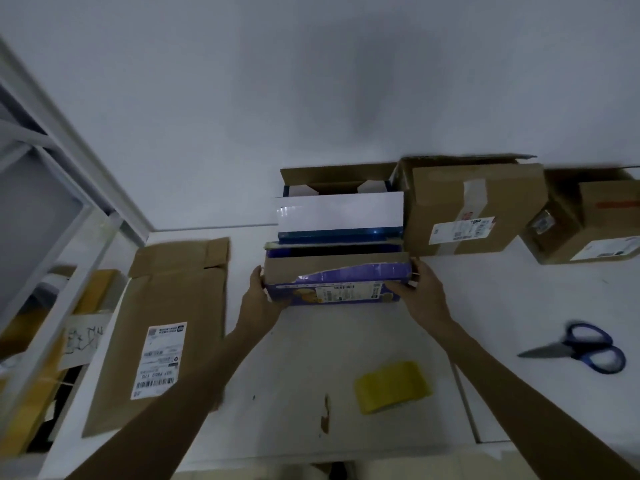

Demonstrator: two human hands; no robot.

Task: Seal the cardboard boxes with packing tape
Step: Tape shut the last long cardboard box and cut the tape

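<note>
The left hand (259, 289) and right hand (420, 289) each gripped a short end of the purple cardboard box (334, 284), its long axis running left-right across the tabletop (311, 358). The packing tape roll (393, 386) lay nearer the right hand.

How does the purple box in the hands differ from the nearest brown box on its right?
The purple box is printed, its near flap torn to bare cardboard; the brown box is plain. The left hand and right hand grip the purple box; no hand touches the brown box. The brown box bears a tape strip; the purple box shows none. Both carry white labels.
</note>
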